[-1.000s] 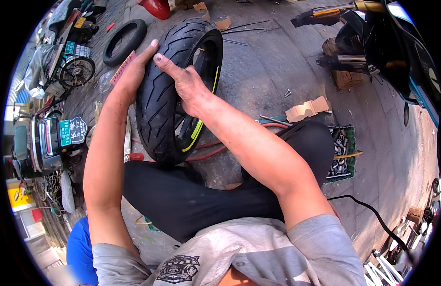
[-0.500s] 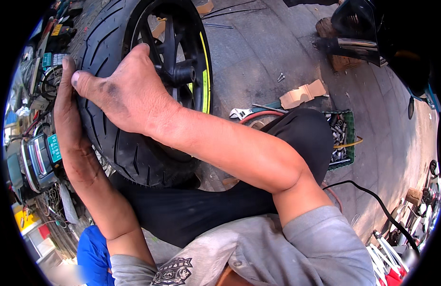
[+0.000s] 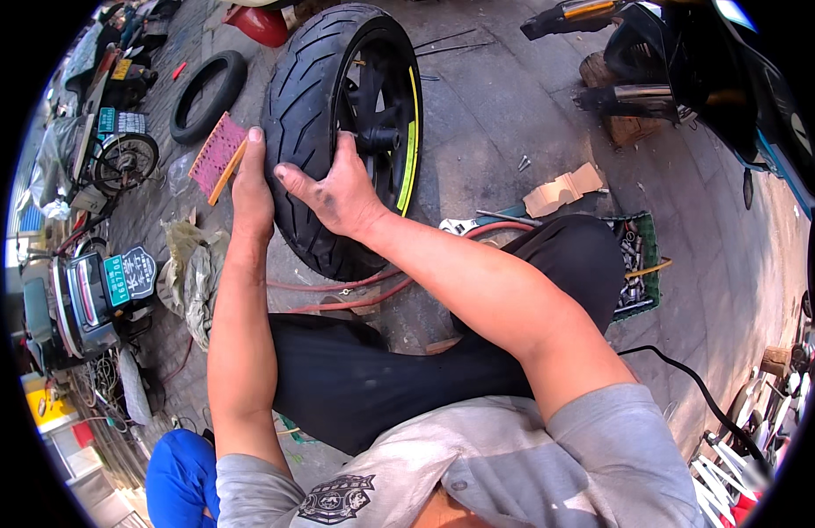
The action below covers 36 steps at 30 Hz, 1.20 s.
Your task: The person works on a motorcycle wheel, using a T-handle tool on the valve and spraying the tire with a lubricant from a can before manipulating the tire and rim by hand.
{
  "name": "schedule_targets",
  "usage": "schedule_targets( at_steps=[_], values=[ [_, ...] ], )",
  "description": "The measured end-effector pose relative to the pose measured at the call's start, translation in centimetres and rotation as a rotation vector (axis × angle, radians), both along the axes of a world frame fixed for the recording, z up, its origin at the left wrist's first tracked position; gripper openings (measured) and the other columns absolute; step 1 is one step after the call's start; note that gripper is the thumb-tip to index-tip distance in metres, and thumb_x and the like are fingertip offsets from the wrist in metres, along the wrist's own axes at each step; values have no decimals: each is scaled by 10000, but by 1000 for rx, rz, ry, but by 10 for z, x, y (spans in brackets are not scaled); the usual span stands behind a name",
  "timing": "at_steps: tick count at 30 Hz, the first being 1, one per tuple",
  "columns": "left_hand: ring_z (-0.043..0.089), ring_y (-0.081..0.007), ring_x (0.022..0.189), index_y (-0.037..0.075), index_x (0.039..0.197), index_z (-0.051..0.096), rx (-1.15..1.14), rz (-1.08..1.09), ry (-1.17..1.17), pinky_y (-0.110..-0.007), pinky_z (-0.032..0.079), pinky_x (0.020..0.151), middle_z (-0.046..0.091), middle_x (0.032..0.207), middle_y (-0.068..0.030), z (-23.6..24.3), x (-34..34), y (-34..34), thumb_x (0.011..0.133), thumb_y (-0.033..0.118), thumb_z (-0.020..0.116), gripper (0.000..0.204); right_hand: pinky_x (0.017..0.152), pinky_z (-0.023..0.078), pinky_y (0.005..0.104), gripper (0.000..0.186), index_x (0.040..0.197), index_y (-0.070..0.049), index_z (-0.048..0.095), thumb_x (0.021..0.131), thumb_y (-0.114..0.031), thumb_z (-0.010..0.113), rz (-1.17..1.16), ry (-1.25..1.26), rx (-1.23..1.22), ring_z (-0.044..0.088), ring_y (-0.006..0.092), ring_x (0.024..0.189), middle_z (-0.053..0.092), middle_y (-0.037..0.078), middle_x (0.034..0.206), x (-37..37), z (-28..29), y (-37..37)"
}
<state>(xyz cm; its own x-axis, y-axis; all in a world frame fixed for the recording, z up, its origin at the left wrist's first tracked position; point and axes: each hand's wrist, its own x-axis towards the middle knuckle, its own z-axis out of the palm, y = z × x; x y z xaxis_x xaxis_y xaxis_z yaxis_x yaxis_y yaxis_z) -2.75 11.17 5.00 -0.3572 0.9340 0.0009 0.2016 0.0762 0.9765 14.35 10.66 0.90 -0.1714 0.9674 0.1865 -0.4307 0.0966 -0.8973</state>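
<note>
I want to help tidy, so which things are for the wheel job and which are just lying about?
Probably for the job:
the wheel, touched by the left hand and right hand
the wrench
the green tool crate

Probably just lying about:
the cardboard piece
the loose tyre
the crumpled sheet
the red bucket

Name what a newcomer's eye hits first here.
First, the big black wheel at upper middle, its bright yellow-green stripe on the right side, with the right grip on its tread and rim and the left grip at its left side. Next, the pinkish pad beside the left grip. Then the loose tire on the paving, upper left.
</note>
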Motion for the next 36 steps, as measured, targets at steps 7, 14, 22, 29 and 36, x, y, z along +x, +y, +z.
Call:
schedule_targets(
  at_steps=[7, 14, 22, 29, 36],
  values=[
    [649, -350, 1384, -51, 1629, 484, -40, -36, 544, -398, 458, 1198, 651, 1506, -254, 62, 14, 1, 960, 663, 763, 1018, 1198, 467, 439, 1008, 1567, 102, 323, 936, -428, 904, 161, -442, 64, 605, 381, 1397, 588, 298, 1475, -11, 2, -41],
    [712, -275, 1242, -96, 1578, 513, -3, -53, 188, -361, 549, 1087, 710, 1395, -232, 51, -54, -13, 906, 516, 884, 981, 862, 597, 430, 446, 1332, 82, 689, 1050, -260, 638, 639, -813, 93, 748, 307, 919, 752, 155, 951, 63, 43, -1],
    [723, -248, 1190, -82, 1573, 519, -43, 100, 152, -350, 575, 1038, 703, 1391, -211, 36, -55, -2, 963, 467, 834, 879, 647, 424, 251, 499, 1502, 84, 619, 1060, -118, 504, 1080, -56, -389, 501, 73, 658, 531, -32, 727, 155, 108, -6],
    [690, -256, 1246, -76, 1617, 452, -106, 156, 182, -358, 561, 1067, 648, 1460, -217, 39, -30, -5, 987, 489, 795, 913, 644, 550, 298, 571, 1509, 259, 489, 1032, -56, 500, 1305, 250, -398, 627, 134, 609, 696, 311, 1136, 172, 124, 32],
    [628, -264, 1341, -100, 1640, 403, -84, 207, 195, -373, 452, 1192, 640, 1487, -211, 37, -24, -7, 985, 509, 806, 982, 597, 539, 307, 569, 1479, 259, 527, 1093, -160, 514, 1154, 310, -480, 580, 132, 531, 729, 253, 1026, 180, 121, 46]
  ],
)
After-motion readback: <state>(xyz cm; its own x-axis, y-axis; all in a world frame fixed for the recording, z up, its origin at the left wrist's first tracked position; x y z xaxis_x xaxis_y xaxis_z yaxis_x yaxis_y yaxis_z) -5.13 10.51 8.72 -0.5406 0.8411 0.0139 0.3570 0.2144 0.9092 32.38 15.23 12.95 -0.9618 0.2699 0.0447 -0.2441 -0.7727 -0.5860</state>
